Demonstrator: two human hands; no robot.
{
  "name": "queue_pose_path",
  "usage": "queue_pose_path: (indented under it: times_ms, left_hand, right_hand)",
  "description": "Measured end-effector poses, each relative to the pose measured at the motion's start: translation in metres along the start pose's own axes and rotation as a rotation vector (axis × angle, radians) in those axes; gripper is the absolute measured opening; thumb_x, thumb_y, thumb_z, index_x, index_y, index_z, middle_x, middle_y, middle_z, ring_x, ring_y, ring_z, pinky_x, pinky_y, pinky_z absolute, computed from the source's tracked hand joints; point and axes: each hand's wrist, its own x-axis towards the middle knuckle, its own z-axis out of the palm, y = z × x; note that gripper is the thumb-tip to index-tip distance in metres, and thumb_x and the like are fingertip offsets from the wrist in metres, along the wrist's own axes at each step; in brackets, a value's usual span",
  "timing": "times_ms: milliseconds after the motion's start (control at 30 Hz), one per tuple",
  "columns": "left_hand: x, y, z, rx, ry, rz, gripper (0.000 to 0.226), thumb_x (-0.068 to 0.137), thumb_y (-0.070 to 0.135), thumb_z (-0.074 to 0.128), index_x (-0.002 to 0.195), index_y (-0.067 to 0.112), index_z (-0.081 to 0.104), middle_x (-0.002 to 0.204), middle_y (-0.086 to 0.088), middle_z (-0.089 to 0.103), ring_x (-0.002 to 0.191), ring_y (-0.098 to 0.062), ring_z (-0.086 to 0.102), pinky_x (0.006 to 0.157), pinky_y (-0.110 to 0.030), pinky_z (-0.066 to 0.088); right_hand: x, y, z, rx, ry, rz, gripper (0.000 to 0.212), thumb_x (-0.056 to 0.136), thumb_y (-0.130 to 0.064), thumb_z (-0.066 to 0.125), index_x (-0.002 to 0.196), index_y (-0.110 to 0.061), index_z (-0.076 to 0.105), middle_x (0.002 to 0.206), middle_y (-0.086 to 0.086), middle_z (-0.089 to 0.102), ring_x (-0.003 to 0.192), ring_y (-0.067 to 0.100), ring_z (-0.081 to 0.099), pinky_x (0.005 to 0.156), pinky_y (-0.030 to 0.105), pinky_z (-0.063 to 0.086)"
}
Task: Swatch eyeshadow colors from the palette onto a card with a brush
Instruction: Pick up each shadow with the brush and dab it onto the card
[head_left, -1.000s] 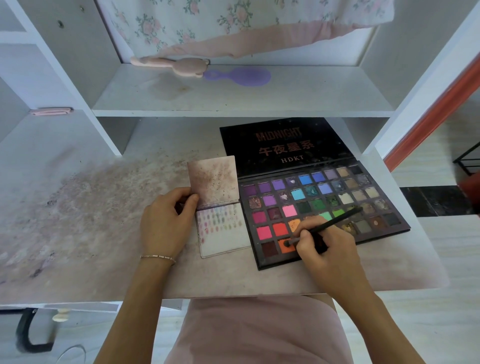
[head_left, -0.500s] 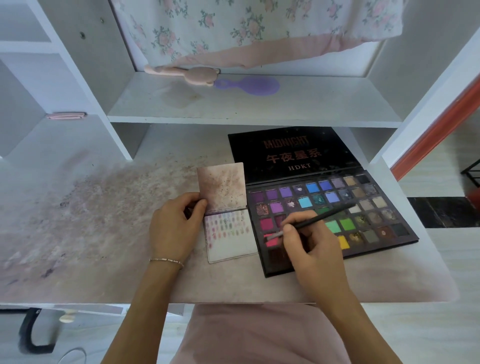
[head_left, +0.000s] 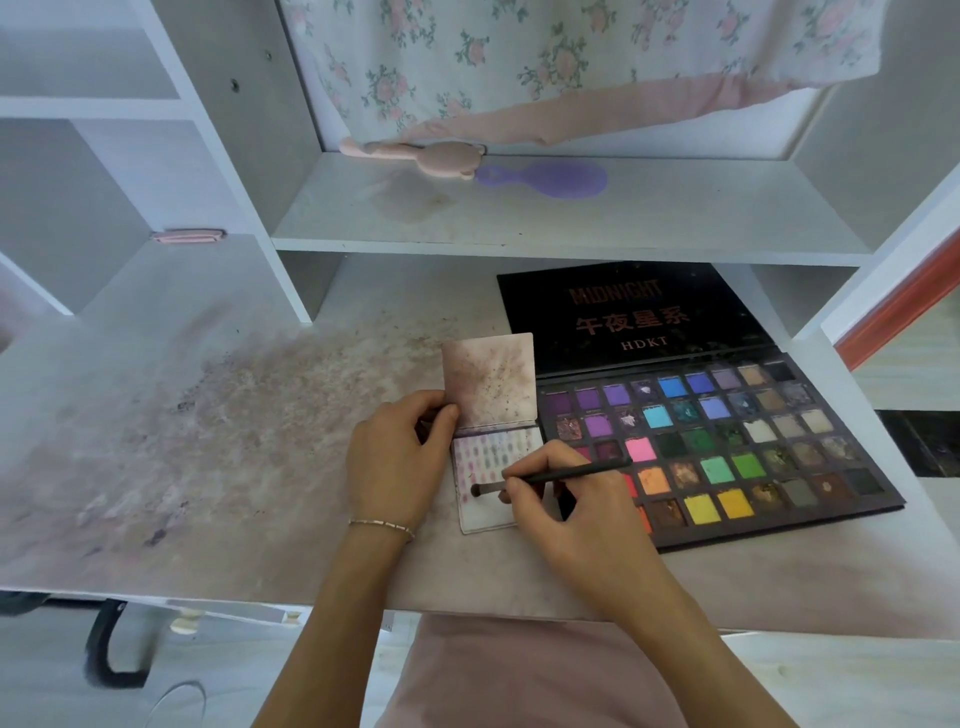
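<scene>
A large black eyeshadow palette (head_left: 810, 499) lies open on the desk, its many coloured pans facing up and its lid flat behind. Left of it lies a small folded white card (head_left: 488, 512) with rows of colour swatches on its lower half and a stained flap standing up behind. My left hand (head_left: 395, 462) pinches the card's left edge at the fold. My right hand (head_left: 566, 499) grips a thin black brush (head_left: 571, 474), its tip resting on the lower left of the card.
The desk (head_left: 218, 467) is white and smeared with pink powder on its left half. A shelf above holds a pink brush (head_left: 415, 155) and a purple hairbrush (head_left: 550, 177). A floral cloth (head_left: 519, 57) hangs at the back. My pink-clad lap sits below the front edge.
My right hand has carried the brush left, from the orange pan in the palette's lower rows over to the card. My left hand has stayed on the card.
</scene>
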Motion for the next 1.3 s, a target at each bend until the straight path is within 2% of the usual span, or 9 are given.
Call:
queue_pose_path:
  times_ms: [200,533,667,867,1167,1300]
  left_hand:
    - [0.0001,-0.0018,0.0011,0.006,0.004,-0.016,0.014,0.085,0.026,0.058,0.093,0.024,0.069,0.08,0.009,0.066,0.065,-0.001,0.047,0.057,-0.007,0.028]
    - [0.0003,-0.0022,0.0021,0.007,0.004,-0.016,0.015,0.085,0.026,0.058,0.094,0.024,0.069,0.081,0.008,0.067,0.071,-0.006,0.05,0.059,-0.01,0.03]
    - [-0.0001,-0.0014,0.002,-0.01,0.007,-0.02,0.014,0.085,0.026,0.058,0.093,0.024,0.069,0.081,0.008,0.068,0.072,-0.008,0.053,0.06,-0.018,0.035]
    - [0.0001,-0.0019,0.0024,-0.014,0.002,-0.019,0.015,0.085,0.026,0.057,0.094,0.024,0.069,0.083,0.008,0.068,0.074,-0.009,0.055,0.062,-0.02,0.036]
    - [-0.0002,-0.0014,0.0024,-0.025,0.008,-0.025,0.014,0.085,0.027,0.058,0.093,0.025,0.069,0.079,0.011,0.066,0.073,-0.008,0.054,0.061,-0.018,0.035]
    - [-0.0004,-0.0008,0.0012,-0.009,0.01,-0.027,0.014,0.085,0.026,0.058,0.092,0.025,0.069,0.07,0.02,0.055,0.067,-0.002,0.048,0.059,-0.011,0.031]
  right_hand:
    - [0.0002,0.0005,0.0011,-0.046,-0.019,0.02,0.011,0.081,-0.009,0.062,0.078,-0.02,0.062,0.073,-0.009,0.061,0.073,0.001,0.055,0.063,0.01,0.041]
    - [0.0006,-0.0004,0.0019,-0.078,-0.036,0.037,0.012,0.082,-0.01,0.061,0.078,-0.022,0.06,0.075,-0.008,0.061,0.074,0.002,0.054,0.063,0.011,0.042]
    - [-0.0002,0.0002,0.0015,-0.076,-0.055,0.03,0.018,0.082,-0.01,0.06,0.076,-0.026,0.058,0.075,-0.01,0.061,0.077,0.003,0.055,0.065,0.01,0.043]
    - [0.0008,0.0013,0.0023,-0.086,-0.048,0.027,0.015,0.082,-0.011,0.06,0.077,-0.025,0.058,0.074,-0.01,0.06,0.075,0.003,0.055,0.064,0.011,0.043]
    - [-0.0001,0.0027,0.0019,-0.099,-0.054,0.007,0.016,0.082,-0.011,0.06,0.076,-0.026,0.056,0.074,-0.009,0.06,0.074,0.003,0.054,0.064,0.011,0.042]
    - [0.0005,0.0033,0.0023,-0.102,-0.044,0.012,0.013,0.083,-0.012,0.06,0.078,-0.024,0.058,0.075,-0.01,0.06,0.074,0.003,0.054,0.063,0.011,0.041]
